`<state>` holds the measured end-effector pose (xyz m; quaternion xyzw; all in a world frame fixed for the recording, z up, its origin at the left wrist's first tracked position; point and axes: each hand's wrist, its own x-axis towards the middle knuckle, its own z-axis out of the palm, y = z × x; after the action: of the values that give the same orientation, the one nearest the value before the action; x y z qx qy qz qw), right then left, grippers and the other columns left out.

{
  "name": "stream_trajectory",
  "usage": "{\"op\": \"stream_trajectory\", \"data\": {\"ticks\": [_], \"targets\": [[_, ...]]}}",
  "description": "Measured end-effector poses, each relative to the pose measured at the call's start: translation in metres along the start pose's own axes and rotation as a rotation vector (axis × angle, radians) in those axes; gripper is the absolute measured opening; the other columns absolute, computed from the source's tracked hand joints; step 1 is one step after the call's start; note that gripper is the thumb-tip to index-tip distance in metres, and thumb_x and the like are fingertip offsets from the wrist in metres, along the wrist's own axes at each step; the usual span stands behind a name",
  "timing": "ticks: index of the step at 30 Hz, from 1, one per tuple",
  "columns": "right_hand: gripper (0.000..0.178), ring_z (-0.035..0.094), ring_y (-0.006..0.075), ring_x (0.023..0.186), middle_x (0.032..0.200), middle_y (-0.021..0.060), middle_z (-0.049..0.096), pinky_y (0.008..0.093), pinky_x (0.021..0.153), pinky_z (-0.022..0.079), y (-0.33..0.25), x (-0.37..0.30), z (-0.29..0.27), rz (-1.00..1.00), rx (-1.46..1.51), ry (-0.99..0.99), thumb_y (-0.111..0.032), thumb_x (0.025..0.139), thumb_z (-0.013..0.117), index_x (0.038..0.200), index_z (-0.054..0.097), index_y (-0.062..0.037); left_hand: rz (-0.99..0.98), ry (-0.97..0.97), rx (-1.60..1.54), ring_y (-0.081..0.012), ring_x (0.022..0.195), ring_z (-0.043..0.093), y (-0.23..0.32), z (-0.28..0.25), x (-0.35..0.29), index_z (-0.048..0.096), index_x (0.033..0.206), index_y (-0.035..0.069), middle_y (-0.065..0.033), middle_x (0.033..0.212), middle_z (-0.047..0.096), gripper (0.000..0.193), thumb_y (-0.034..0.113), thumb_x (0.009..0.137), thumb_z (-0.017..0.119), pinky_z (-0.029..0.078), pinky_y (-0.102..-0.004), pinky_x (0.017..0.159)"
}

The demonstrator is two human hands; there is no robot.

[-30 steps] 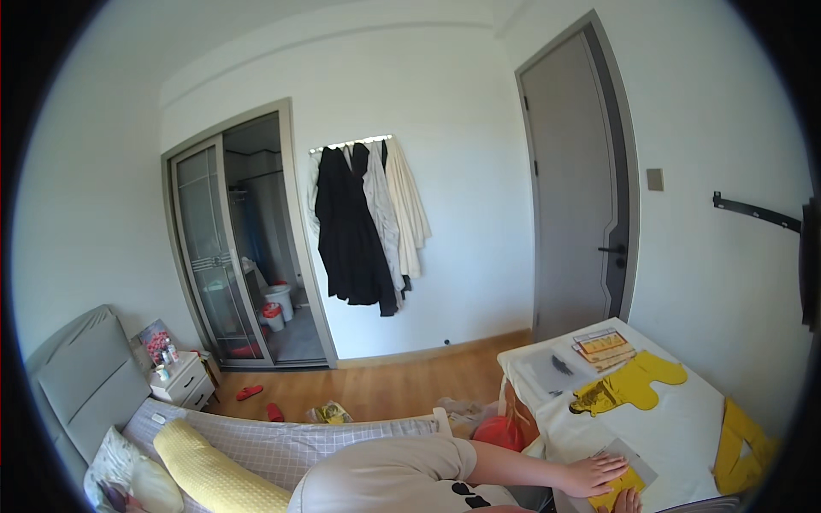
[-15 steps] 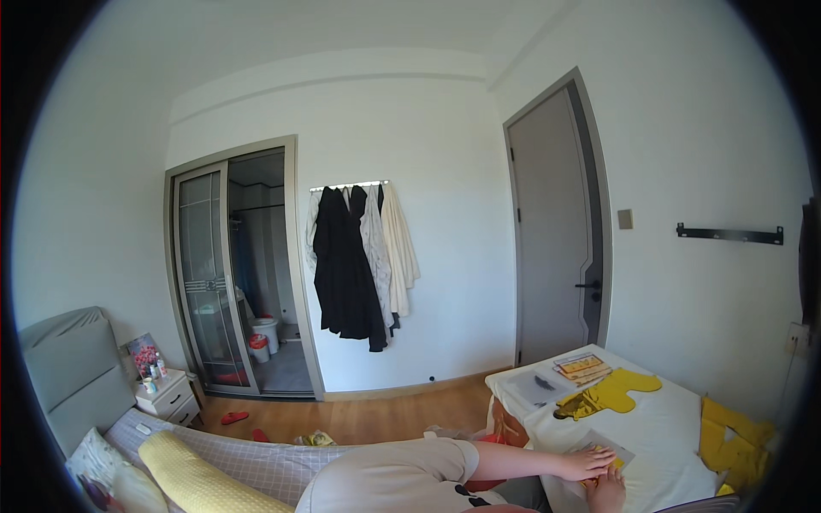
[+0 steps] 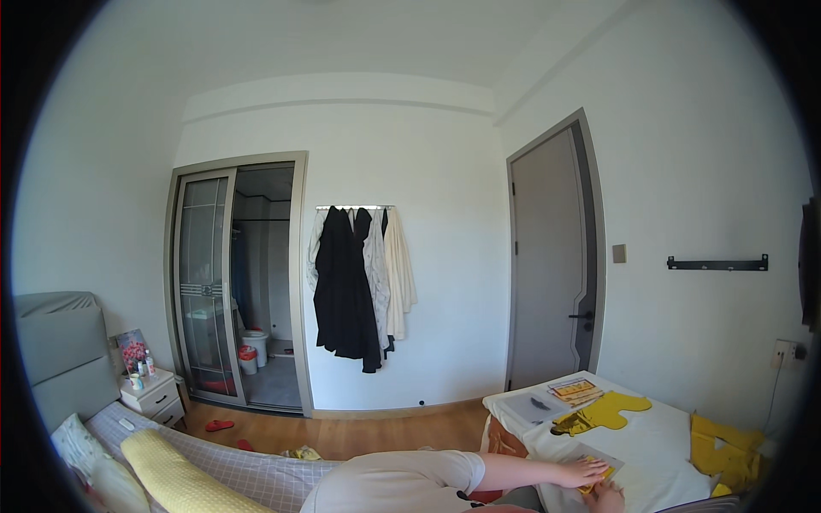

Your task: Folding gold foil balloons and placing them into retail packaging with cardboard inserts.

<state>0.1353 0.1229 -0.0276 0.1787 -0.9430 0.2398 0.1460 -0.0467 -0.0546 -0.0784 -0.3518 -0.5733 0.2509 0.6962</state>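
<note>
My left hand [image 3: 583, 473] reaches in from the left and lies over a small yellow piece [image 3: 593, 484], its fingers stretched out. Close beside it, near the lower edge, my right hand [image 3: 606, 497] has its fingers bent against the same piece. That piece rests on a flat grey sheet [image 3: 612, 462] on the white-covered table [image 3: 671, 436]; the hands hide most of it. Farther back lie a yellow cut-out shape [image 3: 617, 409], a shiny yellow piece with a dark end [image 3: 575, 419], and printed sheets [image 3: 575, 392] beside a clear packet [image 3: 534, 405].
Crumpled yellow material [image 3: 725, 453] sits at the table's right side. Left of me is a bed with a checked sheet [image 3: 201, 445] and a yellow bolster [image 3: 171, 470]. A white nightstand [image 3: 154, 398], a closed grey door [image 3: 552, 265] and hanging clothes [image 3: 351, 291] are farther off.
The whole view has tilted upward, so the room sits lower in the picture. Both hands stay at the yellow piece on the grey sheet, the right hand now lower in view.
</note>
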Motion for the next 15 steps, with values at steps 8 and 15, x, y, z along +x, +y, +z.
{"op": "stream_trajectory", "data": {"ticks": [8, 15], "targets": [[0.036, 0.070, 0.0444, 0.085, 0.100, 0.0232, 0.072, 0.0552, 0.076, 0.056, -0.013, 0.011, 0.024, -0.027, -0.067, 0.104, -0.039, 0.098, 0.062, 0.108, 0.072, -0.0058, -0.258, -1.212, -1.399, -0.0298, 0.160, 0.012, -0.062, -0.072, 0.062, 0.023, 0.164, 0.006, -0.0127, 0.172, 0.022, 0.072, 0.055, 0.110, 0.026, 0.014, -0.0505, 0.127], [0.039, 0.069, 0.0411, 0.104, 0.109, 0.0267, 0.070, 0.0530, 0.094, 0.053, -0.001, -0.002, 0.028, -0.036, 0.055, 0.022, -0.037, 0.094, 0.064, 0.117, 0.072, -0.0056, -0.160, -1.057, -1.515, -0.0304, 0.157, 0.025, -0.064, -0.071, 0.063, 0.043, 0.154, 0.002, -0.0147, 0.166, 0.035, 0.059, 0.041, 0.111, 0.038, 0.022, -0.0448, 0.126]]}}
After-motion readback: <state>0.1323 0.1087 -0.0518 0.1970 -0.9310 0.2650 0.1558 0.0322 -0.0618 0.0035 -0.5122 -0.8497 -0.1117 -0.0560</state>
